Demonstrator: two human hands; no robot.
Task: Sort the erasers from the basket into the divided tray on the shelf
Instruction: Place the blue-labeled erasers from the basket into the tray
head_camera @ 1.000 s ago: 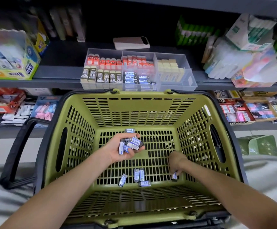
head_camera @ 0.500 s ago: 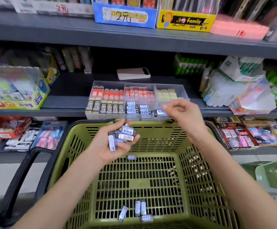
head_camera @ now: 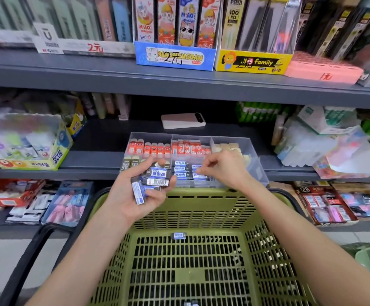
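Under the right hand [head_camera: 223, 171], in the middle front slot of the tray [head_camera: 258, 164], about six blue erasers [head_camera: 180, 169] lie flat. Its fingertips pinch one more eraser [head_camera: 201, 176] just over them. Right beside it, the left hand [head_camera: 133, 195] grips a bunch of erasers [head_camera: 156, 178], about five. Below both hands, the green basket [head_camera: 201, 208] shows one loose eraser [head_camera: 179, 235] and bits of more at the near edge. I think the job is well along, but not done.

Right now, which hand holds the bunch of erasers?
The left hand: it grips several blue erasers, while the right hand reaches into the tray.
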